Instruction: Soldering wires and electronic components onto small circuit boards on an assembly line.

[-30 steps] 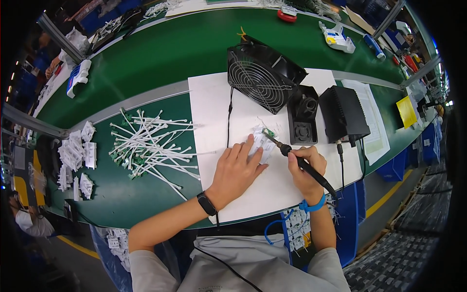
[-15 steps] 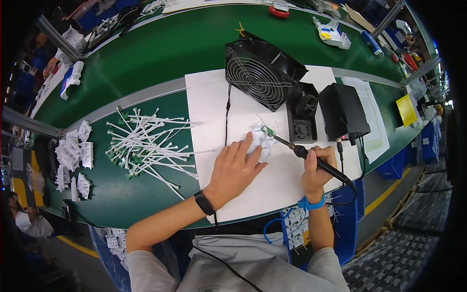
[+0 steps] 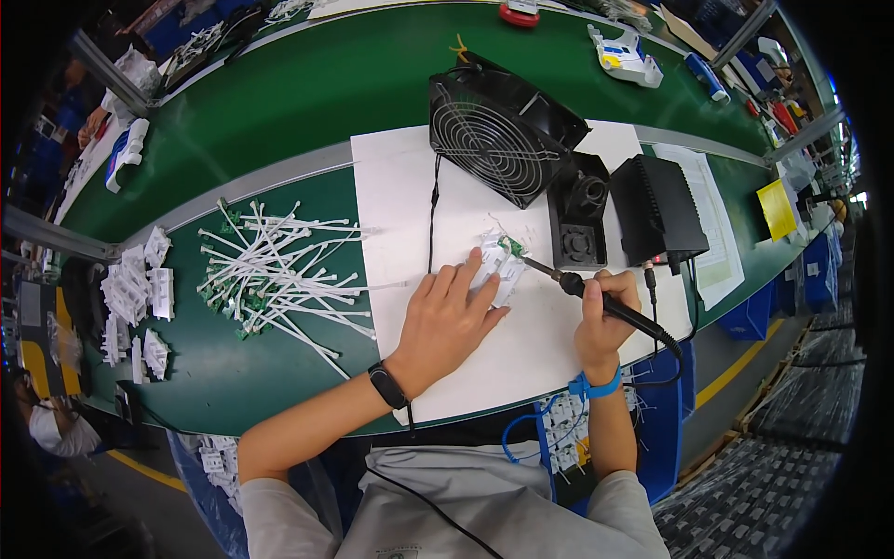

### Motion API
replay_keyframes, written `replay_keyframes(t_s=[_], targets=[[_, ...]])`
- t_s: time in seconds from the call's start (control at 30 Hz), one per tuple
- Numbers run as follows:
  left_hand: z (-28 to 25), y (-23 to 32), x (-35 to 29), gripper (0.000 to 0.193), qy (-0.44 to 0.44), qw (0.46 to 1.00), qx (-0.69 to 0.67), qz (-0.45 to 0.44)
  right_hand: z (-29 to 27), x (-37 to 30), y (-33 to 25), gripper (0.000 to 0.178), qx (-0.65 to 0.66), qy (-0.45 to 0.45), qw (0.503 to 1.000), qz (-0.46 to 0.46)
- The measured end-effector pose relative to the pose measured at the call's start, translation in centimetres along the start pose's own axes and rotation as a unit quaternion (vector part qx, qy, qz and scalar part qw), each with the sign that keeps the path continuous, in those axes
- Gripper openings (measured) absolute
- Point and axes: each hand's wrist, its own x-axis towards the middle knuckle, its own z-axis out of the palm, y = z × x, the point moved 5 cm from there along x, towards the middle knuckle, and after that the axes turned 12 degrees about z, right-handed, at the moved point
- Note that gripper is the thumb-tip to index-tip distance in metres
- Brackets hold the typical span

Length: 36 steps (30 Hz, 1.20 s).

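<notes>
My left hand (image 3: 440, 321) rests on the white sheet, its fingertips holding down a white plastic housing (image 3: 507, 282). A small green circuit board (image 3: 510, 246) with thin wires sits at the housing's far end. In my right hand (image 3: 605, 321) is a black soldering iron (image 3: 573, 284), held like a pen. Its tip points left and reaches the edge of the board; whether it touches is too small to tell. A blue wrist strap (image 3: 596, 386) is round my right wrist, and a black band (image 3: 387, 385) round my left.
Beyond my hands stand a black fan (image 3: 498, 135), a soldering iron stand (image 3: 578, 219) and a black power unit (image 3: 658, 212). White cables (image 3: 289, 270) with green boards lie left, beside piled white housings (image 3: 130, 289). A green belt (image 3: 307, 116) carries white-and-blue casings (image 3: 626, 58).
The casings and a red round thing on the green belt have shifted slightly left. My hands, the soldering iron and the housing keep nearly the same places.
</notes>
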Motion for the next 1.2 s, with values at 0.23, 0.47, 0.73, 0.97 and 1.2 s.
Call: replay_keyframes(t_s=[0.23,0.47,0.73,0.97,1.2], targets=[[0.0,-0.1,0.0,0.040,0.000,1.000,-0.005,-0.004,0.6,-0.2,-0.8,0.023,-0.036,-0.029,0.998,-0.033],[0.1,-0.1,0.0,0.039,-0.003,1.000,-0.011,-0.004,-0.3,-0.3,-0.5,0.024,-0.015,0.021,0.998,-0.048],[0.3,-0.2,-0.3,0.039,-0.019,1.000,-0.012,0.003,-4.0,1.2,-2.6,0.022,-0.050,0.199,0.973,-0.107],[0.0,-0.3,-0.3,0.039,-0.001,1.000,0.000,0.000,-1.6,7.5,-3.6,0.014,-0.127,0.122,0.984,-0.031],[0.1,-0.2,-0.5,0.039,0.007,1.000,-0.009,0.008,1.8,9.0,-0.8,0.015,-0.134,0.083,0.987,-0.006]])
